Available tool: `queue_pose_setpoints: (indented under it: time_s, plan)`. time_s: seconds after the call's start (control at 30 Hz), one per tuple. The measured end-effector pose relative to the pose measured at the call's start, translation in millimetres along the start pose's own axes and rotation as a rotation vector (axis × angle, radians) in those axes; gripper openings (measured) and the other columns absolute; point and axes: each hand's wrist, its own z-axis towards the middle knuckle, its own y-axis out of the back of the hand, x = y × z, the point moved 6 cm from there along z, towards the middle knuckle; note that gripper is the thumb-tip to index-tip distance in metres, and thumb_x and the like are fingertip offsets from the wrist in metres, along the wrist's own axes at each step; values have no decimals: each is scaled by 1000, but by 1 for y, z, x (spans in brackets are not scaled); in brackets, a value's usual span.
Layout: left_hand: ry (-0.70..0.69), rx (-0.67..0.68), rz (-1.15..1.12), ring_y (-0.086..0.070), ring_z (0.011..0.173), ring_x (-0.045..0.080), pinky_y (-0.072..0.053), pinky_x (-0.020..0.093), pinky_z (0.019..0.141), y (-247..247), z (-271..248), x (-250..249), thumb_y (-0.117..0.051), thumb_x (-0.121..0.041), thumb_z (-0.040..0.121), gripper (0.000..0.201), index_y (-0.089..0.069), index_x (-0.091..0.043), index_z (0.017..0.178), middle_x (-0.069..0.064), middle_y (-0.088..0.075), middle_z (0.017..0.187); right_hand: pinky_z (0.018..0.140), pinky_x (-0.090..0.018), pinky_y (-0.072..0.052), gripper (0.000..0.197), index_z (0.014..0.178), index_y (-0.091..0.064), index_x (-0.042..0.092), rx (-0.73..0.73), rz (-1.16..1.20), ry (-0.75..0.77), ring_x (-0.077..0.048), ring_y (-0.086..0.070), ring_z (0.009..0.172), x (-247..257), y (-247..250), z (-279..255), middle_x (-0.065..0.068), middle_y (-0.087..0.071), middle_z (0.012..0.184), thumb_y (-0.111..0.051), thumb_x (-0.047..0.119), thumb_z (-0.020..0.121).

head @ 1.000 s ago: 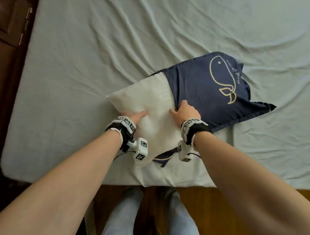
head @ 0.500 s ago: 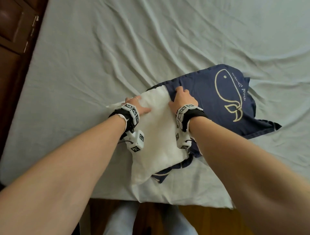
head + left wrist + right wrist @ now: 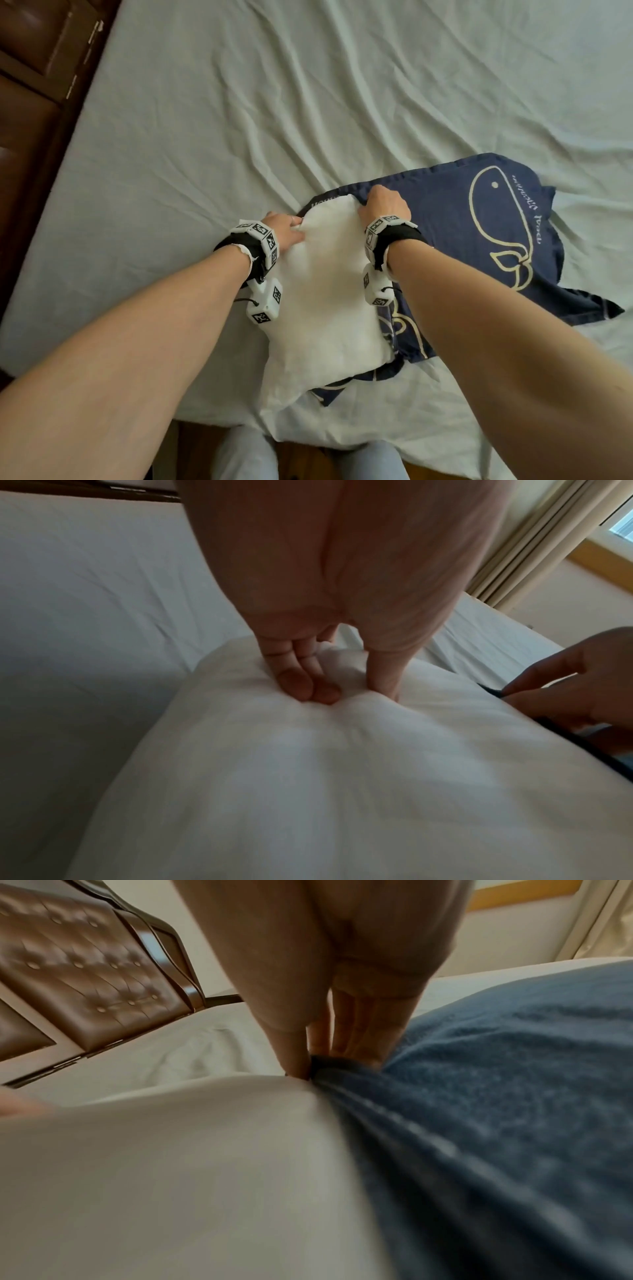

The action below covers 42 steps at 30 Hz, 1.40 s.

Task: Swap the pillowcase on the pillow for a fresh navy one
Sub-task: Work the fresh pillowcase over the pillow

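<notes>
A plump white fabric pillow (image 3: 325,291) lies near the front edge of a bed covered with a wrinkled pale grey-green sheet (image 3: 239,120). Its far end sits inside the open mouth of a navy blue cloth pillowcase (image 3: 445,240) printed with a cream whale outline, which spreads flat to the right of the pillow, with a strip of it showing under the pillow's near corner.

The left hand (image 3: 282,228) rests on the pillow's far left corner; in the left wrist view its fingers (image 3: 301,680) and thumb dig into the white fabric and gather a fold of it between them. The right hand (image 3: 383,205) sits at the far right of the pillow's top, right at the pillowcase opening; in the right wrist view its thumb and fingers (image 3: 356,1031) pinch the dark hem where navy cloth meets white pillow. The two hands are near each other, with the pillow's far end between them.

A dark brown tufted leather headboard (image 3: 85,974) stands at the left side of the bed. Beige curtains (image 3: 534,542) hang beside a window with a yellowish frame. Wooden floor and the person's light blue trouser legs (image 3: 246,455) show below the bed's edge.
</notes>
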Motion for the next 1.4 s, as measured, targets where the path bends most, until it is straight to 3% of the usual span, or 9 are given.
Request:
queue_pose_setpoints:
  time_s: [0.13,0.23,0.47,0.67,0.83,1.03,1.17,1.23,1.4]
  plan:
    - [-51,-23,-24,-55,116,29,-44,27,91,-1,1,-10,-59,-32,91,32,-66,-21,121,14,-66,116,69,-35,-43,13,96,-59,6,47,57,-38,-34,-58,83,-14,-2,6,-13,-60,92,-47,2,92]
    - [-71,-36,-120,-65,98,25,-46,25,80,-2,0,-16,-63,-31,90,14,-70,-22,98,5,-70,97,66,-32,-44,15,97,-64,6,57,233,-63,-34,-62,79,-17,3,8,-13,-67,93,-56,17,94]
    - [-153,-102,-348,-65,67,18,-55,29,73,-3,6,-25,-66,-25,87,10,-75,-30,86,0,-68,68,83,-29,-51,14,95,-77,16,129,471,269,-16,-63,84,36,-8,-25,1,-70,88,-65,22,91]
    - [-43,-183,-360,-67,97,21,-52,35,95,6,5,-10,-67,-35,83,40,-64,-27,122,2,-70,109,82,-23,-44,34,118,-67,23,40,526,139,-14,-62,97,16,-20,-36,6,-67,102,-72,30,84]
    - [52,-308,-317,-51,119,27,-40,31,103,7,-35,-5,-72,-27,76,65,-47,-19,135,9,-40,136,92,-39,-47,77,139,-40,29,34,254,144,-24,-46,116,-15,-21,-74,-1,-50,125,-76,24,72]
    - [150,-407,-325,-21,142,31,-18,38,117,-40,-76,14,-78,-45,71,106,-18,-13,152,14,-22,154,78,-46,-48,43,132,-39,11,-255,10,-99,-37,-48,110,-100,-52,-132,-15,-45,124,-47,2,91]
    - [260,-345,-539,-17,145,28,-17,44,119,-104,-102,51,-81,-62,60,135,4,-17,154,13,-13,158,75,-43,-47,41,127,-37,7,-252,79,-259,-36,-47,109,-149,-96,-170,-15,-43,124,-53,4,89]
    - [347,-279,-654,-24,144,27,-21,43,118,-141,-113,71,-81,-68,53,141,0,-13,153,10,-20,158,80,-44,-46,46,128,-35,5,-194,151,-264,-38,-49,111,-160,-120,-188,-16,-43,126,-56,5,86]
    - [428,-122,-790,-59,115,26,-45,39,103,-198,-139,81,-77,-80,39,120,-50,-14,136,7,-59,131,83,-40,-44,25,115,-45,10,28,190,-254,-39,-58,109,-184,-146,-209,-15,-59,119,-50,11,90]
